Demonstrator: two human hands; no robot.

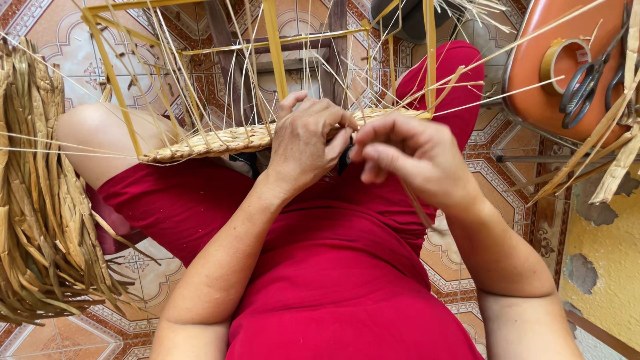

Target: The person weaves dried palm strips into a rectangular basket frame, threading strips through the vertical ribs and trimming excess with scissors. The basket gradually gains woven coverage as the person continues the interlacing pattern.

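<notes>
Left hand (307, 143) and right hand (410, 157) meet at woven straw band (220, 141) on yellow frame (275, 50), over red-clad lap. Dried straw bundle (40, 200) at left. Scissors (587, 80), tape roll (563, 60) on orange stool (540, 100) at right.

Bundle of dried flat reeds (40, 200) at left. Orange chair seat (547, 73) far right, bearing tape roll (564, 61) and dark-handled scissors (585, 83), just beside each other. Patterned tile floor (150, 280) beneath. Cracked yellow wall (610, 260) near right.

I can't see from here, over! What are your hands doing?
Left hand and right hand pinching strands at the woven rim. Yellow frame on lap. Loose straws crossing; nothing blocking.
</notes>
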